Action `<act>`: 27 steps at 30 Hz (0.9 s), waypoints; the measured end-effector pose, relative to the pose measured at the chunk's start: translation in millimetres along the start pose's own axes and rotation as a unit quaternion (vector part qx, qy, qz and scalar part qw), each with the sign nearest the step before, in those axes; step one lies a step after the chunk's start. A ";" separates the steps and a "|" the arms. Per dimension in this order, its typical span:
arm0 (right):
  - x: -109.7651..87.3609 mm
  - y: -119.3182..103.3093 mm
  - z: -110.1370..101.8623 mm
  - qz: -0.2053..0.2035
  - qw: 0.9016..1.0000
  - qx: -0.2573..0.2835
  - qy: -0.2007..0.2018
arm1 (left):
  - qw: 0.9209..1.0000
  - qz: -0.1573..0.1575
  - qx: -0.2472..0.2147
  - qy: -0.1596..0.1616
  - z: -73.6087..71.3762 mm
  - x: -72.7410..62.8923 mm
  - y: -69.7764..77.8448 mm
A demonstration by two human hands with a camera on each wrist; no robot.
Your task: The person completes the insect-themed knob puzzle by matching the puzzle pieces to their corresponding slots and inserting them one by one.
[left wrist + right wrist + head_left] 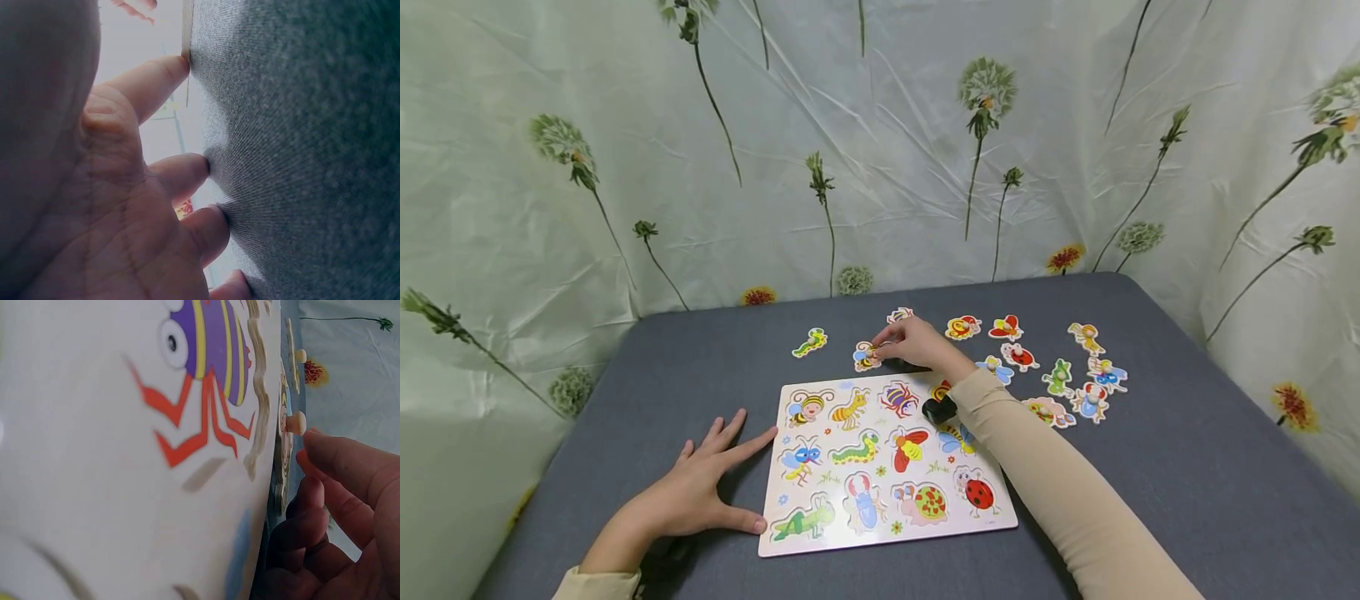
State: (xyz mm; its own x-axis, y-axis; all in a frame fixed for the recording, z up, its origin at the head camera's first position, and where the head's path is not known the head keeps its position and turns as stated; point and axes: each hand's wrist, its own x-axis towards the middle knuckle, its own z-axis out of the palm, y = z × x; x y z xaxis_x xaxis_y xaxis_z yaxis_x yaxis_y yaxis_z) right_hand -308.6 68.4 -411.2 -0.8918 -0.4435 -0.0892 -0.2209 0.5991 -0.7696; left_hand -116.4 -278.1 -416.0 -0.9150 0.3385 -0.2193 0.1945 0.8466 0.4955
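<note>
My right hand [917, 343] reaches over the far edge of a wooden insect puzzle board [955, 525]. Its fingertips are right at the round wooden knob [299, 423] of a bee puzzle piece [865, 358], which lies flat on the table; in the right wrist view the whole knob shows just beyond the fingertips. My left hand [696, 487] is spread at the board's left side, with thumb and index finger touching its edge. The other left fingertips rest on the grey cloth, as the left wrist view shows. Printed insects fill the board's recesses, including a purple spider [212, 350].
A green caterpillar piece [810, 342] lies left of the bee, and a spider piece [900, 315] lies partly behind the right hand. Several more knobbed pieces, among them a ladybug [1019, 357] and a snail [1048, 412], are scattered to the right. A dandelion-print curtain [895, 208] hangs behind the table.
</note>
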 end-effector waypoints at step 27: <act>7.6 -6.3 11.7 -0.005 1.000 0.006 0.006 | 1.000 -0.001 0.007 0.004 -0.3 -1.8 0.7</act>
State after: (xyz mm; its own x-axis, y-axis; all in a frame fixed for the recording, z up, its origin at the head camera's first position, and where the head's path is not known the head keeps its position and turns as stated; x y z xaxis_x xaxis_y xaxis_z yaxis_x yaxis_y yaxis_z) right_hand -309.4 53.5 -414.4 -0.8942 -0.4415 -0.0745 -0.2251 0.5871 -0.7776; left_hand -114.7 -278.3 -415.0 -0.9181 0.3339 -0.2137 0.1978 0.8530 0.4829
